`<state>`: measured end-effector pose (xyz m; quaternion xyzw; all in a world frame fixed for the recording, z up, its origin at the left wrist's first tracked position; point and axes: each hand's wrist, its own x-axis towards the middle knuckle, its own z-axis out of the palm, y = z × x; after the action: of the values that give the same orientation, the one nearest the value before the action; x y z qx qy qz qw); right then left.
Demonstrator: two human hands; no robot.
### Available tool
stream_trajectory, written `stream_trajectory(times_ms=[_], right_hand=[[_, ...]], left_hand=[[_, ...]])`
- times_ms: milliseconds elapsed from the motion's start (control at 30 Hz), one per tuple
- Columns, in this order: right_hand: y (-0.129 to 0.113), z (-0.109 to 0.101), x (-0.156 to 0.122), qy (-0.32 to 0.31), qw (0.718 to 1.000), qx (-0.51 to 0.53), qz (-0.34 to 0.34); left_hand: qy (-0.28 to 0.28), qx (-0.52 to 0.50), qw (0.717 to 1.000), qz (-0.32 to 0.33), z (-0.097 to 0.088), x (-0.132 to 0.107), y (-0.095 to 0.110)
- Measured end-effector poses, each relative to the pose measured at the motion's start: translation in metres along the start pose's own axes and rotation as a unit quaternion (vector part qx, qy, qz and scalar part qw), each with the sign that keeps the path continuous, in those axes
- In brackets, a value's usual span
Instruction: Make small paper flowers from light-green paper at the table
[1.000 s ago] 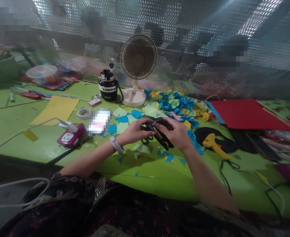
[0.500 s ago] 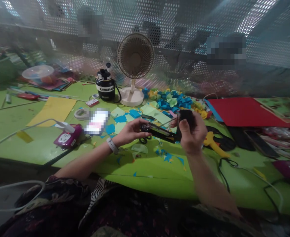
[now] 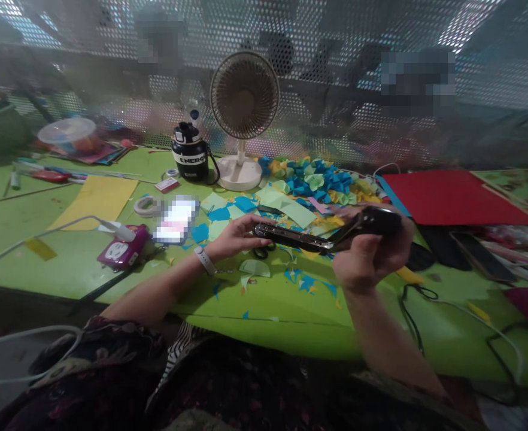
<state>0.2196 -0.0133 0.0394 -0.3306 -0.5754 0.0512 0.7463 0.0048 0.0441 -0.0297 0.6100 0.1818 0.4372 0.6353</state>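
Note:
My left hand [image 3: 239, 235], with a pale watch on its wrist, pinches the left end of a long black stapler [image 3: 293, 236]. The stapler is opened out and a bit of metal shows near its middle. My right hand [image 3: 372, 254] is wrapped round its thick, rounded right end, which is tilted upward. Both hands hold it above the table among paper scraps. Dark loops, perhaps scissor handles [image 3: 261, 252], show just below my left fingers. Under the stapler lies a pale green paper piece [image 3: 255, 267].
Behind stand a white fan [image 3: 241, 173], a black bottle [image 3: 191, 157] and a heap of folded paper pieces [image 3: 320, 179]. A purple power strip [image 3: 123, 248] and a lit phone [image 3: 176, 220] are left. Right are red sheets [image 3: 466, 194], a cable [image 3: 410, 311] and a partly hidden yellow tool [image 3: 410, 275].
My right hand has moved right and turned, swinging the thick end of the stapler outward, so it is opened wider. My left hand has stayed nearly in place.

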Motion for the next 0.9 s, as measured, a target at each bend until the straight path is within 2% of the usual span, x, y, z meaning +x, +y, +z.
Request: stream_trajectory(times_ms=[100,233,333,433,567,633,700,800,900], right_hand=[[-0.005,0.009,0.013,0.094,0.988,0.118,-0.025],[-0.008,0.005,0.03,0.174,0.972,0.148,0.061],[0.001,-0.005,0.041,0.212,0.955,0.161,0.131],[0.013,-0.009,0.045,0.214,0.944,0.184,0.172],[0.022,-0.004,0.042,0.186,0.955,0.16,0.167],[0.021,-0.004,0.043,0.179,0.951,0.171,0.184],[0.02,-0.01,0.049,0.203,0.926,0.225,0.226],[0.02,-0.02,0.058,0.254,0.868,0.311,0.291],[0.022,-0.025,0.062,0.279,0.814,0.37,0.349]], left_hand=[[0.014,-0.027,0.999,-0.017,0.001,0.001,-0.003],[0.008,-0.061,0.996,-0.06,0.004,0.001,-0.003],[-0.01,-0.062,0.993,-0.099,0.008,0.0,-0.006],[-0.022,-0.054,0.991,-0.118,0.01,0.001,-0.011],[0.019,-0.029,0.995,-0.097,0.009,0.004,-0.009],[0.034,-0.022,0.996,-0.086,0.006,0.006,-0.005],[0.028,-0.023,0.996,-0.083,0.004,0.007,-0.004],[0.002,-0.014,0.996,-0.09,0.005,0.005,-0.006],[-0.042,0.069,0.992,-0.093,0.014,-0.001,-0.007]])
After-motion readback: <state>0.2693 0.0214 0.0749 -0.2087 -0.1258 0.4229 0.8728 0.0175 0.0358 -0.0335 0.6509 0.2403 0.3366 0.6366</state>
